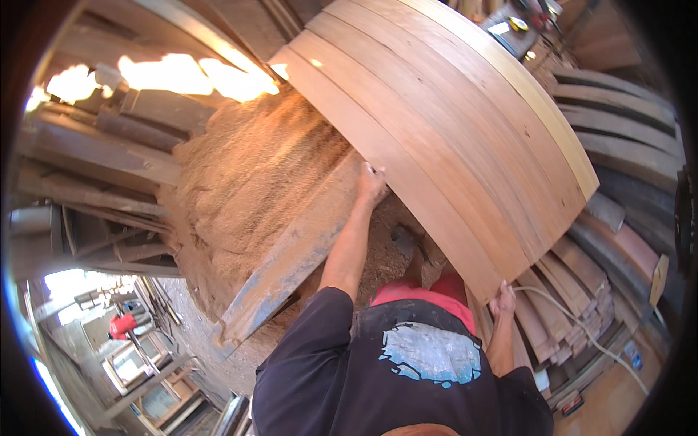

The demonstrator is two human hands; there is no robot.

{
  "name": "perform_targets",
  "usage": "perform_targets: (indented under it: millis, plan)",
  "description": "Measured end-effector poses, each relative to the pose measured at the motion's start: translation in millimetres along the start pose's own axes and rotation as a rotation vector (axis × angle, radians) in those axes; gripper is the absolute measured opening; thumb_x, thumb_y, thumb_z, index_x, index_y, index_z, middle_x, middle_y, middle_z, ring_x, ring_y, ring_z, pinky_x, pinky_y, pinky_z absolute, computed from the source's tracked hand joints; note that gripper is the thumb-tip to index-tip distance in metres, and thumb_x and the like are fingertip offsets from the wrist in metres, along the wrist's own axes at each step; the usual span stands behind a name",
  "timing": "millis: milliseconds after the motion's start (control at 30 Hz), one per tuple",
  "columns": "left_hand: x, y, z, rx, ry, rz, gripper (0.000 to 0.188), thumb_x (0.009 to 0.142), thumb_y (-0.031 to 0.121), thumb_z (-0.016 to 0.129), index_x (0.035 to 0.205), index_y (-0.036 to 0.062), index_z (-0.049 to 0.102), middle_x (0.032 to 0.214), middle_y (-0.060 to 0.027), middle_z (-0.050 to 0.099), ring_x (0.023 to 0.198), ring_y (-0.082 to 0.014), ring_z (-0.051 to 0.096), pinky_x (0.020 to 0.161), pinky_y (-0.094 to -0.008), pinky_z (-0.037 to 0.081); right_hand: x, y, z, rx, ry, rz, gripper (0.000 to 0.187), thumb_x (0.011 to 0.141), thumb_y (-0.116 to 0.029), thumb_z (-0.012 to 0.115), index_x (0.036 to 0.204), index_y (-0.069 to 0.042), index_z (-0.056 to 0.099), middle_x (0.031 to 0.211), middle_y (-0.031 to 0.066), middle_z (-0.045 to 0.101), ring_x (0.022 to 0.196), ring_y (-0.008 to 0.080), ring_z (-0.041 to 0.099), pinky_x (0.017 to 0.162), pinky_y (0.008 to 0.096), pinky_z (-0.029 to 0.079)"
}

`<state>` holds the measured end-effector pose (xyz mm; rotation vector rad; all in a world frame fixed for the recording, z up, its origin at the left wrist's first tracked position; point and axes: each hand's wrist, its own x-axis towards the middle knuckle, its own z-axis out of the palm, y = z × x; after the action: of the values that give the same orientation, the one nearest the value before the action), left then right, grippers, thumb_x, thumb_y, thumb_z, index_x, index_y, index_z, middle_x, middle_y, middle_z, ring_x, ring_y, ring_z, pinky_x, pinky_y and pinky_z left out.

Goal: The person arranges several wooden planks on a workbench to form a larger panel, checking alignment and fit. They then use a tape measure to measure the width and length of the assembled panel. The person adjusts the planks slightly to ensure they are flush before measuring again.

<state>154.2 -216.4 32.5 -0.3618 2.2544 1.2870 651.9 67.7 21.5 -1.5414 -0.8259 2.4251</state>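
A wide wooden panel of several planks laid side by side stretches across the upper middle and right. It looks curved, with a paler strip along its far right edge. My left hand is closed on the panel's left edge, about halfway along. At the panel's near corner, my right hand is closed around the wood. The undersides of both grips are hidden. Just left of my left forearm lies a dusty board with worn blue paint, leaning along the sawdust.
A large sawdust heap fills the left middle. Stacked planks lie at far left; curved wooden pieces are piled at right. A pale cable crosses the lower right. A red power tool and wooden frames are at lower left.
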Motion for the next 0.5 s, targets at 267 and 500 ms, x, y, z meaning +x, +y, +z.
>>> perform_targets:
  millis: [267, 500]
  plan:
    - [9, -11, -3, -0.164, -0.070, -0.078, 0.028, 0.097, 0.021, 0.065, 0.106, 0.0017, 0.047, 0.070, -0.0090, 0.061, 0.050, -0.0178, 0.060, 0.041, -0.0334, 0.047, -1, -8, 17, 0.120, 0.043, 0.034, 0.045, 0.105, -0.018, 0.051, 0.145, -0.001, 0.040, 0.143, 0.0146, 0.054, 0.131, 0.0336, 0.052, 0.112, 0.0525, 0.041]
    - [6, -15, 2, -0.186, -0.022, -0.069, 0.026, 0.096, 0.023, 0.067, 0.101, 0.0026, 0.052, 0.069, -0.0084, 0.062, 0.050, -0.0160, 0.059, 0.042, -0.0331, 0.044, 6, -19, 1, -0.196, -0.054, 0.037, 0.041, 0.106, -0.021, 0.047, 0.141, 0.002, 0.044, 0.137, 0.0161, 0.057, 0.123, 0.0323, 0.058, 0.104, 0.0501, 0.047]
